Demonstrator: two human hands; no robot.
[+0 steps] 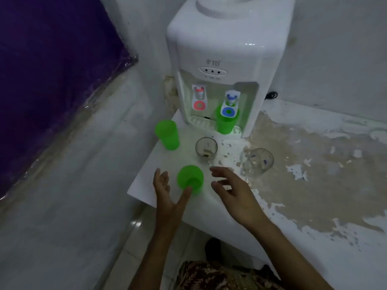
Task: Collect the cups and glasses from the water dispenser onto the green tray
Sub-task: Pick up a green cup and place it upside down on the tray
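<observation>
A white water dispenser (222, 59) stands at the back of a white counter (146, 178). One green plastic cup (225, 122) sits on its drip tray under the blue tap. A second green cup (167, 135) stands to the dispenser's left front. A third green cup (190, 178) is nearest me, between my hands. My left hand (167, 195) is open, its thumb touching that cup's near side. My right hand (232, 189) hovers open just right of it. A clear glass (206, 147) and a clear glass mug (257, 162) stand further right. No green tray is in view.
The counter's worn, peeling patch (314, 164) spreads to the right. A purple plastic-covered surface (52, 59) fills the left. Pale floor (73, 185) lies below the counter's left edge. A black cable (271, 95) runs behind the dispenser.
</observation>
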